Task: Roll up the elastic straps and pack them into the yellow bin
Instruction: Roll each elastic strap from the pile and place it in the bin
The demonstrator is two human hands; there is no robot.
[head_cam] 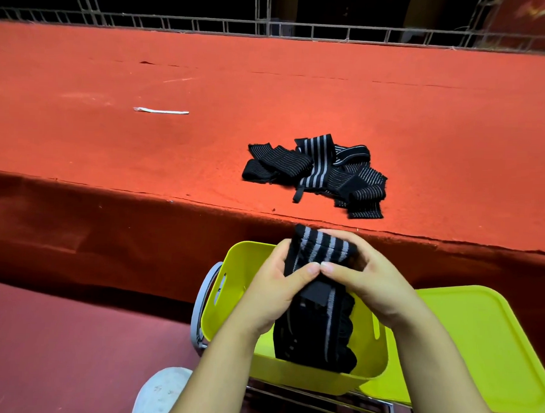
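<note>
Both hands (319,279) (thumbs touching) round strap (320,248)

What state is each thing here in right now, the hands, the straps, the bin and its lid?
Left hand: grips the held strap.
Right hand: grips the same strap.
Held strap: partly rolled at the top, tail hanging into the bin.
Pile of straps: loose, unrolled, on the red table.
Yellow bin: open.
Yellow lid: off, lying beside the bin.
</note>
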